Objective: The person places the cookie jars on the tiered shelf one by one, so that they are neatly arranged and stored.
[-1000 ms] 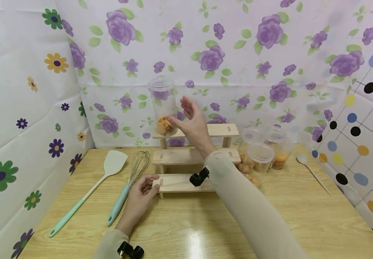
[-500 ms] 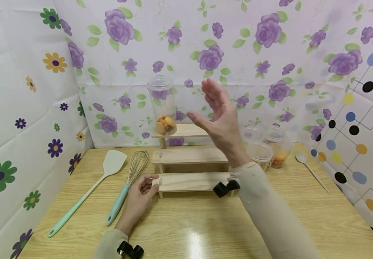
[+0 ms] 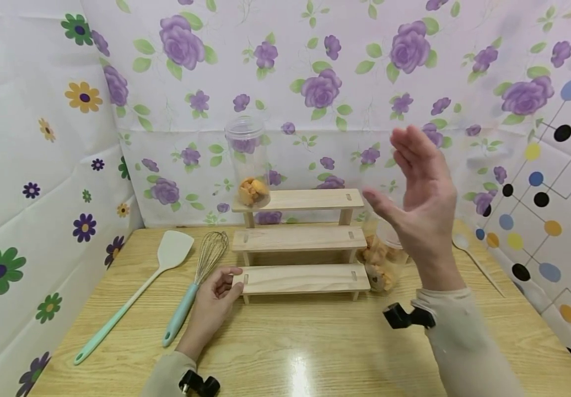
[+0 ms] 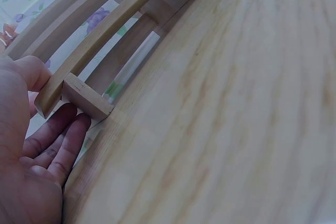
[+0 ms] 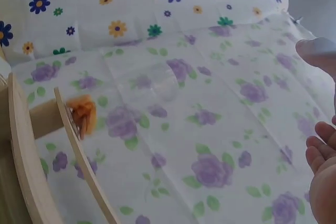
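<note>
A three-tier wooden shelf rack (image 3: pixel 300 278) stands on the table. My left hand (image 3: pixel 212 302) grips the left end of its lowest board; in the left wrist view, the fingers (image 4: pixel 63 137) lie around that board end (image 4: pixel 50 98). At the left end of the top tier stands a tall clear jar (image 3: pixel 247 160), upright, with orange-brown snack pieces in its bottom. My right hand (image 3: pixel 426 207) is in the air to the right of the rack, fingers and thumb spread apart, holding nothing. It partly hides a group of clear snack jars (image 3: pixel 382 256) beside the rack.
Left of the rack lie a whisk (image 3: pixel 196 286) with a blue handle and a white spatula (image 3: pixel 173 248) with a green handle. A pale spoon (image 3: pixel 479 262) lies at the far right. Patterned cloth (image 3: pixel 285 71) hangs behind and at both sides.
My right hand has let go of the jar on the top tier and moved right, over the group of jars. The jar stays on the shelf. My left hand has not moved.
</note>
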Available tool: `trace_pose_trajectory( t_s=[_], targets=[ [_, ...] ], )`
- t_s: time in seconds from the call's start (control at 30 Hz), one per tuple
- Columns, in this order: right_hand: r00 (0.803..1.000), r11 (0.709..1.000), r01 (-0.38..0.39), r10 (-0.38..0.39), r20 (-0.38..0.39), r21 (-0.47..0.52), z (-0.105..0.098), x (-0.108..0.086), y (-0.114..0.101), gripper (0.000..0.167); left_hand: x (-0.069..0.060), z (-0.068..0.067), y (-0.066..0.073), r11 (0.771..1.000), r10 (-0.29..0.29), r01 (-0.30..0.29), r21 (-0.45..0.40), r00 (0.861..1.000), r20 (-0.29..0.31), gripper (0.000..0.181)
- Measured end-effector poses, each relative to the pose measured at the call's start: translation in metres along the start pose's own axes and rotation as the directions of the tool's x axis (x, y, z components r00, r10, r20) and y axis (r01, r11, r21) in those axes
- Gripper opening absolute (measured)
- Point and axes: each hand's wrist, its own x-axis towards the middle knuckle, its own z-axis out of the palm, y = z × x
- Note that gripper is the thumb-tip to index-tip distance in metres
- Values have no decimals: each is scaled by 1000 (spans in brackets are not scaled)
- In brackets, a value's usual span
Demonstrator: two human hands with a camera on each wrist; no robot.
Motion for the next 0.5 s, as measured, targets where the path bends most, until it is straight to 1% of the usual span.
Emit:
trace_pose_trajectory(
  t_s=[0.1,0.27,0.5],
  targets=[
    [999,1000,5,-4,-36,14,-16,-8,-2,94,-1,0,1,1000,-2,2,1,1000,-1,29],
    [997,1000,-15,16,-77,21,-40,-23,-3,92,-1,0,2,1000,-3,3,-2,1000,-2,29],
    [994,999,-49,51,-93,24,-68,-41,3,94,-1,0,2,1000,-2,2,3,1000,2,29]
  ],
)
